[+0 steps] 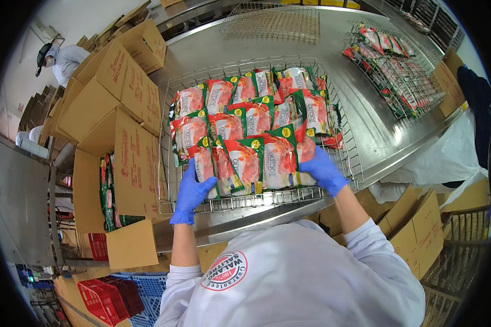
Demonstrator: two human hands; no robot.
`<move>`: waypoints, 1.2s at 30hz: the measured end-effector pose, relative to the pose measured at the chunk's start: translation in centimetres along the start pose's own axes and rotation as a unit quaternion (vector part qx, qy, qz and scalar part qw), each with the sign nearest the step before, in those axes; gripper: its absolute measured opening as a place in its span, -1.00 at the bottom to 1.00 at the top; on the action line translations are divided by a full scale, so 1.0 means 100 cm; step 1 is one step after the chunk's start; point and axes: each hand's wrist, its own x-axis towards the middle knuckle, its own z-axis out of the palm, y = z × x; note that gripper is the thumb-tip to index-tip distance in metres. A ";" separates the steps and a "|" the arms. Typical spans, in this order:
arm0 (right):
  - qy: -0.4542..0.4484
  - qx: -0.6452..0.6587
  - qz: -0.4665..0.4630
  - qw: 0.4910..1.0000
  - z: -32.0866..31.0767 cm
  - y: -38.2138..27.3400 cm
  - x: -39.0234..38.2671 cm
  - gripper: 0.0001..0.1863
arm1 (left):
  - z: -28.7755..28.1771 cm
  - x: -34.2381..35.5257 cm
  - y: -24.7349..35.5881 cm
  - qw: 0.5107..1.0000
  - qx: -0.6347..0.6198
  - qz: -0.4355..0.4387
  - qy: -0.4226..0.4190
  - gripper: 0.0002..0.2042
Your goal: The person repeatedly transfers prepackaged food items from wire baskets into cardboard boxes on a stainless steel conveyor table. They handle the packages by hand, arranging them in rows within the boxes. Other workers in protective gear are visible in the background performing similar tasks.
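Observation:
A wire basket (357, 173) on the steel table is filled with rows of plastic packets of red meat, green and red with clear fronts. My left hand (192, 192), in a blue glove, grips the left-end packet (202, 165) of the front row, thumb across its lower front. At the row's other end, my gloved right hand (323, 170) holds the right-end packet (306, 149) by its outer side; some fingertips are hidden behind it. Between my hands, several front-row packets (246, 163) stand tilted, overlapping one another.
To the left, an open cardboard box (133, 169) contains more packets. A second wire basket of packets (395, 71) rests at the far right, and a wire rack (273, 24) lies at the back. Red crates (103, 300) sit low left. Another person (68, 60) is at the far left.

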 end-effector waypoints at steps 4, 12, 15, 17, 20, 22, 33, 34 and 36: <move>-0.021 -0.112 -0.045 0.992 0.037 -0.016 0.016 -0.37 | 0.002 -0.004 0.007 1.000 -0.014 0.005 -0.002 -0.05; -0.093 0.022 0.040 0.995 0.015 -0.007 0.010 -0.37 | 0.003 -0.006 0.022 0.991 -0.130 -0.043 -0.015 0.02; -0.003 -0.059 0.096 0.994 0.020 0.002 0.012 -0.16 | 0.007 -0.006 0.042 0.993 -0.044 -0.105 0.002 0.09; 0.053 -0.166 0.084 0.981 0.032 -0.020 0.003 0.04 | 0.014 0.001 0.052 0.992 -0.004 -0.126 0.019 0.17; 0.056 -0.298 0.031 0.952 0.055 -0.031 -0.006 0.31 | 0.038 0.018 0.046 0.991 0.065 -0.063 0.096 0.23; 0.036 -0.365 0.046 0.929 0.057 -0.032 0.001 0.29 | 0.047 0.021 0.075 0.970 0.176 -0.148 0.083 0.28; 0.032 -0.423 -0.020 0.905 0.081 -0.043 -0.015 -0.21 | 0.015 0.041 0.027 0.996 0.054 -0.061 0.043 0.13; 0.025 -0.439 -0.041 0.897 0.084 -0.046 -0.014 -0.24 | 0.001 0.042 0.020 0.998 -0.044 -0.040 0.021 0.11; 0.010 -0.467 -0.072 0.881 0.090 -0.047 -0.014 -0.30 | -0.034 0.034 0.040 0.965 -0.224 -0.117 -0.064 0.03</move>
